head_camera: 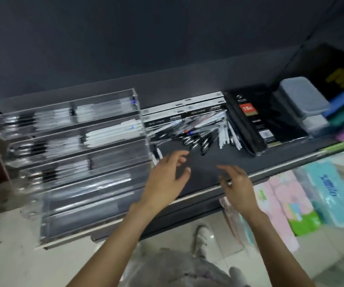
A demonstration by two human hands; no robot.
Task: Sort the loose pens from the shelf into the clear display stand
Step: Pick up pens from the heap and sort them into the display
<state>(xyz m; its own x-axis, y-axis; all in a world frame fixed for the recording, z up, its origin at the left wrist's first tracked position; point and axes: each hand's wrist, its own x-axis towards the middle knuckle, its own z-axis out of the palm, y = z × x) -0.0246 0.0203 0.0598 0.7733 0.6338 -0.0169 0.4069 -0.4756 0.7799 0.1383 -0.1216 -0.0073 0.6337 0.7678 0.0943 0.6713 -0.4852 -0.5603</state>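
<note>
A dark shelf (198,179) is seen running across the frame from 9 o'clock to 3 o'clock, with its pale front edge tilted upward toward the right. The view is motion-blurred.

A clear stand (71,154) is positioned on the shelf at 9 o'clock. It is stepped into tiers. The upper three tiers are partly filled with rows of pens laid lengthwise; the lower tiers show no pens that can be made out.

At 1 o'clock to 2 o'clock, a black pack (256,121) with a red label is laid flat, and grey boxes (303,100) are stacked just beside it at its 3 o'clock.

Flat cartons (183,108) are located at 12 o'clock, touching the stand's right side.

The loose pens (200,131) are heaped at 12 o'clock, partly on the cartons and partly on the bare shelf, between the stand and the black pack. Black and white barrels are mixed. One or two pens (157,155) lie apart at the stand's lower right corner.

Pastel packs (303,201) are seen below the shelf at 4 o'clock.

The left hand (167,175) is held over the bare shelf at 6 o'clock of the heap, fingers spread and relaxed, nothing grasped. The right hand (237,183) is held over the shelf's front edge at 5 o'clock of the heap, fingers loosely extended, nothing grasped. The hands are near each other but apart.
</note>
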